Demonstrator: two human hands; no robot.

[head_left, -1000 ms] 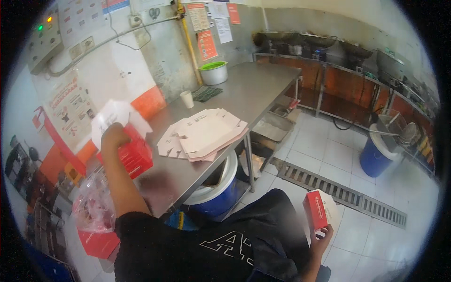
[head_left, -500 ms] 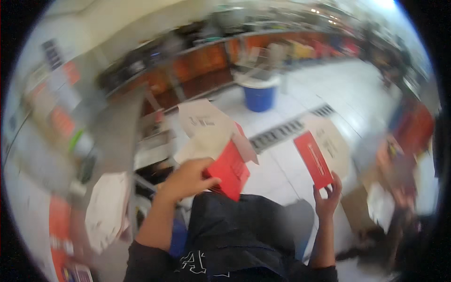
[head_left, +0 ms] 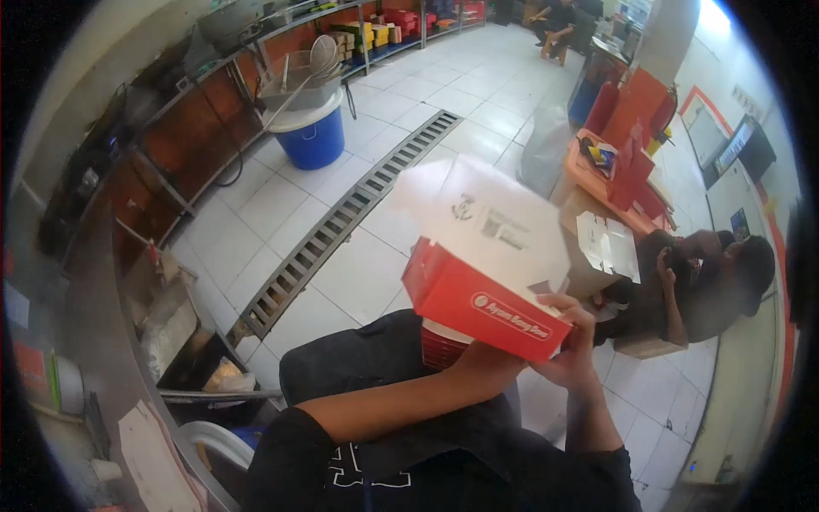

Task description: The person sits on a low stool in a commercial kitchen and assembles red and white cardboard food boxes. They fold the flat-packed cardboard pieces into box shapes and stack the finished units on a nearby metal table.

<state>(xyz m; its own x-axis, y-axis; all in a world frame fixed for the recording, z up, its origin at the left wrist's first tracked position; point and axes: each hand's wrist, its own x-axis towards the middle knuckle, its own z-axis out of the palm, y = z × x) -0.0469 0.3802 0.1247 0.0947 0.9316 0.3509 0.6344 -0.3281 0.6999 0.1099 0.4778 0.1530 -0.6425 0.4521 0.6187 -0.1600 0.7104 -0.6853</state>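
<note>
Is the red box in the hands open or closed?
Open. The red box has its white lid flaps standing up above the red walls. The right hand grips its lower corner; the left hand is under it. Whether anything is inside, cannot tell.

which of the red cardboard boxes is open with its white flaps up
The red cardboard box on top, held by both hands; its white flaps stand open. The second red box beneath it is mostly hidden, showing only a closed ribbed side.

Open red-and-white carton (head_left: 482,264), tilted
</note>
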